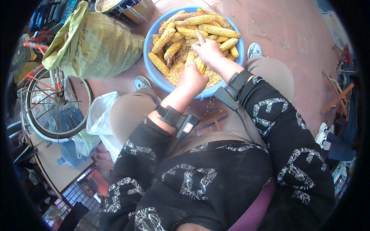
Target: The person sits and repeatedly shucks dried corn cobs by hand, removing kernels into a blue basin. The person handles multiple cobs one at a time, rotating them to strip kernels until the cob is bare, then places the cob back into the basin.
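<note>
Over a blue basin (pixel 149 71), both of my hands are at work among dried corn. My left hand (pixel 191 80) is closed round the lower end of a yellow ear of corn (pixel 190 57), which points away from me. Just beyond and to the right, my right hand (pixel 209 52) grips a pale, mostly bare corncob (pixel 200 37) that sticks up past the fingers. Many yellow ears (pixel 196 20) are heaped at the basin's far side. Loose kernels (pixel 175 73) cover the near part, and my hands hide some of them.
A full yellow-green woven sack (pixel 104 46) leans left of the basin, with a bucket (pixel 129 9) behind it. A bicycle wheel (pixel 58 104) and a white plastic bag (pixel 102 115) are at left. Stray kernels (pixel 210 109) dot the tiles. A wooden frame (pixel 339 96) stands at right.
</note>
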{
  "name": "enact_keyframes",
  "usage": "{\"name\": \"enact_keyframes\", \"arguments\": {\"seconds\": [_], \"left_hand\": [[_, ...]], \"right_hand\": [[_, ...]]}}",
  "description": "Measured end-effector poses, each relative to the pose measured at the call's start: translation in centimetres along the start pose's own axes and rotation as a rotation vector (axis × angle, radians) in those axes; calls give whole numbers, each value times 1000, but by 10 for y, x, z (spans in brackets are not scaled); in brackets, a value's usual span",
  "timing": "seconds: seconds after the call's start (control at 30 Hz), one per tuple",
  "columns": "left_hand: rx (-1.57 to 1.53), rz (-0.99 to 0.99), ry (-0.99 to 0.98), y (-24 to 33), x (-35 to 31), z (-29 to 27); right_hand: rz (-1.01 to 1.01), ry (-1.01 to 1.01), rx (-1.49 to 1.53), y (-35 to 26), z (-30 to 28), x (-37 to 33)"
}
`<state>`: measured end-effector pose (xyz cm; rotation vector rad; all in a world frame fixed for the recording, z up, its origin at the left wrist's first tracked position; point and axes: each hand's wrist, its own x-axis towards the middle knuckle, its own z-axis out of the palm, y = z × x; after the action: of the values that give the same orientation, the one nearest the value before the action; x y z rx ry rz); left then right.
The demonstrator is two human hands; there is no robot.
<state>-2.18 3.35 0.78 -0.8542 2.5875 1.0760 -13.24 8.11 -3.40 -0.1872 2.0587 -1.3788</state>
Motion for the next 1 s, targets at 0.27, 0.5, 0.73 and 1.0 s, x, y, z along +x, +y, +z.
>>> {"name": "enact_keyframes", "arguments": {"seconds": [0.27,0.5,0.73,1.0], "left_hand": [[-1015,-170,-365,-15,11,-16],[-219,-34,45,-14,16,10],[-176,-55,44,-11,12,6],[-943,-176,-239,-19,12,-17]], "right_hand": [[131,-318,616,-25,-19,2],[-81,-111,-37,-13,5,-4],[-144,45,-246,-10,13,9],[172,-302,666,-27,-4,9]]}}
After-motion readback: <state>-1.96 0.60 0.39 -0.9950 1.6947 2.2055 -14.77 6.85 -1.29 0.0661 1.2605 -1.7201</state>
